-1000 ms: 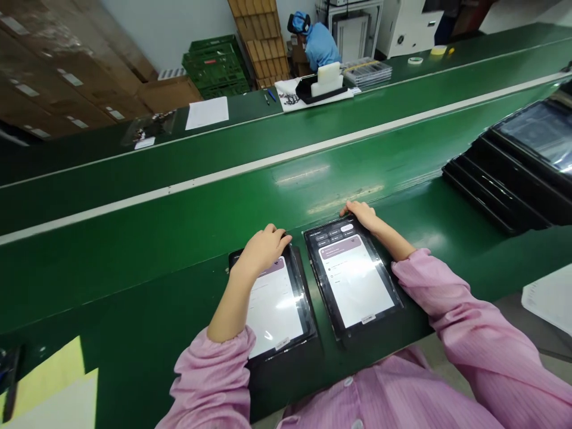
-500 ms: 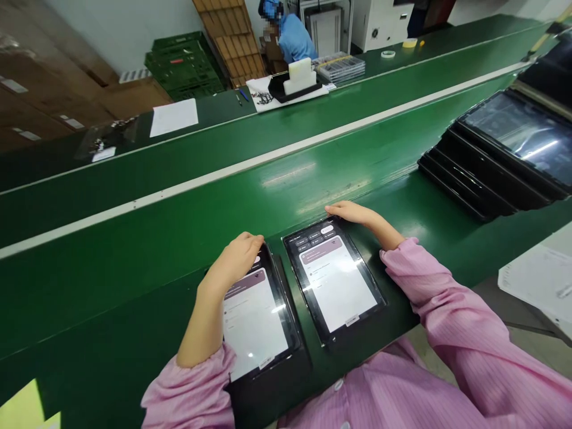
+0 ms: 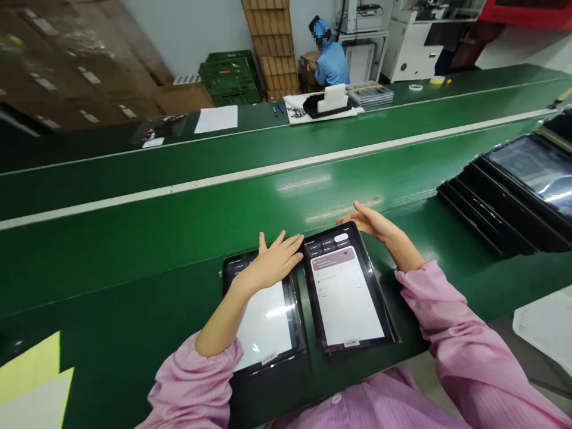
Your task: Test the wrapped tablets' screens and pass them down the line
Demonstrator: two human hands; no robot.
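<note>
Two tablets with lit screens lie side by side at the bench's near edge. Over the top of the left tablet [image 3: 263, 328] is my left hand [image 3: 270, 265], fingers spread. Its fingertips reach the upper left edge of the right tablet [image 3: 346, 298]. My right hand [image 3: 373, 223] is at that tablet's top right corner, thumb raised and apart from the fingers. Those fingers extend behind the top edge and are partly hidden; a firm grip does not show. Both screens show a white panel below a dark strip; my left hand covers part of the left one.
A stack of dark panels [image 3: 500, 196] stands at the right. Yellow sheets [image 3: 31, 375] are at lower left, a white board [image 3: 547, 328] at lower right. Beyond the pale rail [image 3: 268, 171], papers, tape rolls and a black tray [image 3: 313, 107] sit. A person in blue [image 3: 333, 62] is behind.
My left hand has moved right from the left tablet's top edge, and its fingers have spread. My right thumb has lifted away from the fingers. The camera view has shifted left.
</note>
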